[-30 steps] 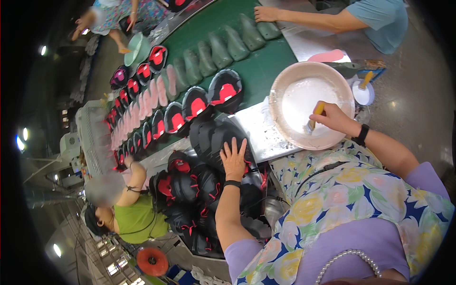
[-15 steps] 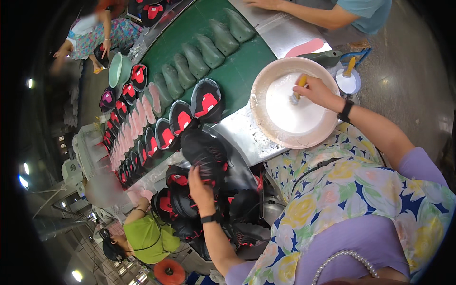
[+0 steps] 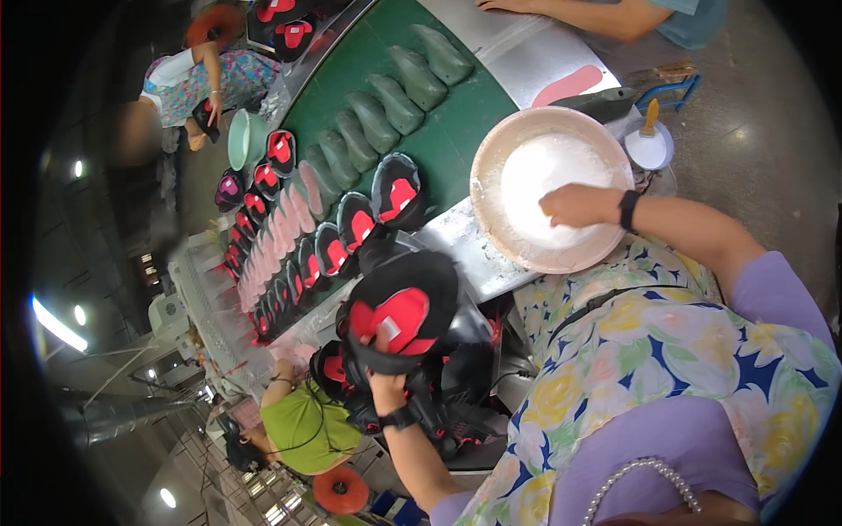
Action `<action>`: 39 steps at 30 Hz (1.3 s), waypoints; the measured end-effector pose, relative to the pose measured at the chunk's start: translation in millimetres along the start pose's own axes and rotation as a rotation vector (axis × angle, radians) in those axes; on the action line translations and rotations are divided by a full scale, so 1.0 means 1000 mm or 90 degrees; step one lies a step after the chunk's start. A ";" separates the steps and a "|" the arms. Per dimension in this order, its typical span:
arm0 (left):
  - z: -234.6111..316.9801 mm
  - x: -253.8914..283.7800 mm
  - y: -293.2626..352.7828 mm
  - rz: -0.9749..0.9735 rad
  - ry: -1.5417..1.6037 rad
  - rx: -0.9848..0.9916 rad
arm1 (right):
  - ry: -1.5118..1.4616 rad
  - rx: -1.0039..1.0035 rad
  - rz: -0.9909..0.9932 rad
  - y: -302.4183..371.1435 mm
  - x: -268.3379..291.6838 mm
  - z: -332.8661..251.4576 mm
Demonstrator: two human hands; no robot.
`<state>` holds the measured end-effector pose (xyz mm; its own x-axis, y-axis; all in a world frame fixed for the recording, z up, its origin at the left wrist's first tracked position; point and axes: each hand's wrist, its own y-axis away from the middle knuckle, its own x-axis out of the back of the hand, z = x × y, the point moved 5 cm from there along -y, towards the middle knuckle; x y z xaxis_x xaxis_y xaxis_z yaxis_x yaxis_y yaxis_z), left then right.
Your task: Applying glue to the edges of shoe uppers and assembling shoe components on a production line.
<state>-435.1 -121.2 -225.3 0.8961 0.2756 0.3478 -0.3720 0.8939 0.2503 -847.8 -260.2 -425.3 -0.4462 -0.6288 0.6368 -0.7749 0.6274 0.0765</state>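
Note:
My left hand (image 3: pixel 387 391) grips the edge of a black shoe upper (image 3: pixel 430 285) with a red lining, its opening turned up toward me. It is held above a pile of similar black uppers (image 3: pixel 465 377). My right hand (image 3: pixel 582 206) is over a pale pink basin (image 3: pixel 485 219) of white liquid (image 3: pixel 531 175), fingers closed round a brush. Only a bit of the brush's yellow handle (image 3: pixel 547 209) shows; its bristles are hidden by the hand.
A green conveyor belt (image 3: pixel 351 88) carries rows of grey-green shoe lasts (image 3: pixel 399 103), pink insoles (image 3: pixel 285 215) and black-and-red uppers (image 3: pixel 355 221). Right of the basin stands a small white pot (image 3: pixel 649 151) with a yellow-handled brush (image 3: pixel 650 118). Co-workers are at the far side and left.
My left hand has taken hold of a shoe upper from the pile and raised it, opening upward. My right hand has moved nearer me within the basin, turning the brush mostly out of sight.

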 end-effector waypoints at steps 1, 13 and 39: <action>0.026 -0.016 -0.004 -0.114 -0.298 -0.221 | -0.024 -0.025 0.048 0.004 0.019 0.001; 0.035 -0.173 -0.066 -0.295 -0.017 0.050 | -0.274 0.096 0.252 0.016 0.161 -0.078; 0.122 -0.231 -0.003 -0.032 -0.396 -0.749 | -0.521 -0.175 0.281 0.042 0.126 -0.092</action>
<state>-670.7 -230.5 -196.1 0.5269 0.3084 0.7920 0.3694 0.7562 -0.5401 -895.4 -271.0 -270.7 -0.9257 -0.3714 -0.0714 -0.3780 0.9036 0.2015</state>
